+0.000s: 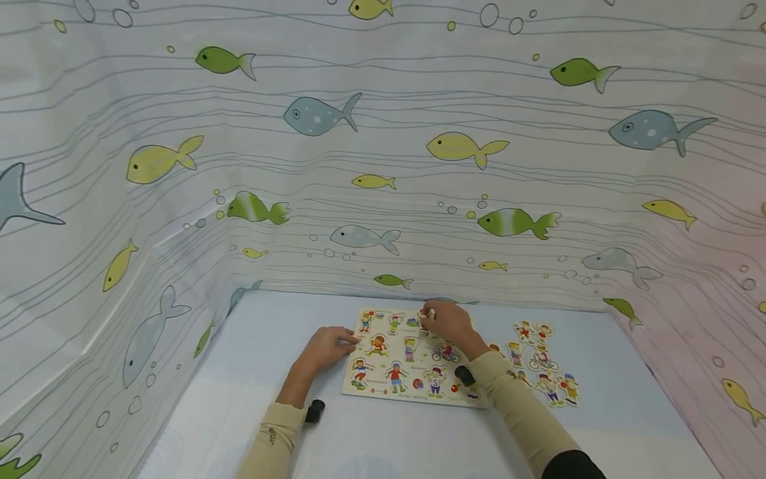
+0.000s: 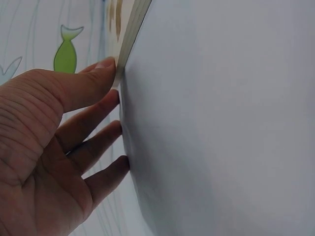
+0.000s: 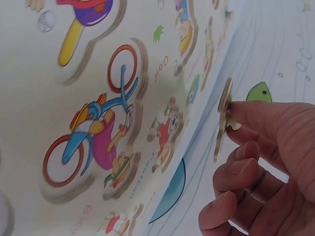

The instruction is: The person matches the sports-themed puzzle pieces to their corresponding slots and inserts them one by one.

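Observation:
A cream wooden puzzle board (image 1: 413,362) with printed sports figures lies on the white table. My right hand (image 1: 447,324) is over the board's far right part, pinching a thin wooden puzzle piece (image 3: 224,110) between thumb and index finger. The piece is edge-on in the right wrist view, apart from the board, so its picture is hidden. At the board's left edge rests my left hand (image 1: 326,349). Its thumb touches the board's side in the left wrist view (image 2: 118,73), and the other fingertips lie at the table surface. A cyclist picture (image 3: 93,123) is among the board's recessed shapes.
Several loose puzzle pieces lie right of the board, among them a cyclist piece (image 1: 542,360) and a figure piece (image 1: 569,388). My right forearm partly covers the board's right side. A wall covering with printed fish (image 1: 365,236) surrounds the table (image 1: 407,439).

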Motion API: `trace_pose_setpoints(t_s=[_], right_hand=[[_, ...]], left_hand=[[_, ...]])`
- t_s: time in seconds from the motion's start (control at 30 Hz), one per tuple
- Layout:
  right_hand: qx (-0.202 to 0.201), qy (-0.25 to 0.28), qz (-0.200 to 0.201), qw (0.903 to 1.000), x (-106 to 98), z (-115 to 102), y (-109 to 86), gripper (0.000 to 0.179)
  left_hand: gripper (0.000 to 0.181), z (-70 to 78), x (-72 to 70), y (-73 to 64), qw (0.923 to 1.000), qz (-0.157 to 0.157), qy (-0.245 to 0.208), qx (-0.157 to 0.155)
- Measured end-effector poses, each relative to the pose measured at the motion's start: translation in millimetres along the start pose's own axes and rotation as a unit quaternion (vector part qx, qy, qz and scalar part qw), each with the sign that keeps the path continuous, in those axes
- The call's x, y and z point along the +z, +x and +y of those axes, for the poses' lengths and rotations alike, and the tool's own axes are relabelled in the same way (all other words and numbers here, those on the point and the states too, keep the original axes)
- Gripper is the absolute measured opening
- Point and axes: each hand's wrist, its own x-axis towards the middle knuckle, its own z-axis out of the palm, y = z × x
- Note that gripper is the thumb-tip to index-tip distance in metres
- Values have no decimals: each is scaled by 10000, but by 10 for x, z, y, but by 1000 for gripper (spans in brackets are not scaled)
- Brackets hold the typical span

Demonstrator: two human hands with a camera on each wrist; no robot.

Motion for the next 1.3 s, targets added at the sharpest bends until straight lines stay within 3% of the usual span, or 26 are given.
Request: trace_pose_setpoints(t_s=[0.5,1.3], right_hand=[[-111,95,-99,9998,52,-132,125,17],[-188,177,-249,9994,254,-307,286,14]], left_hand=[[13,29,-29,26,9998,-77,45,-169],[11,27,-7,-4,9998,-53,84,-150]])
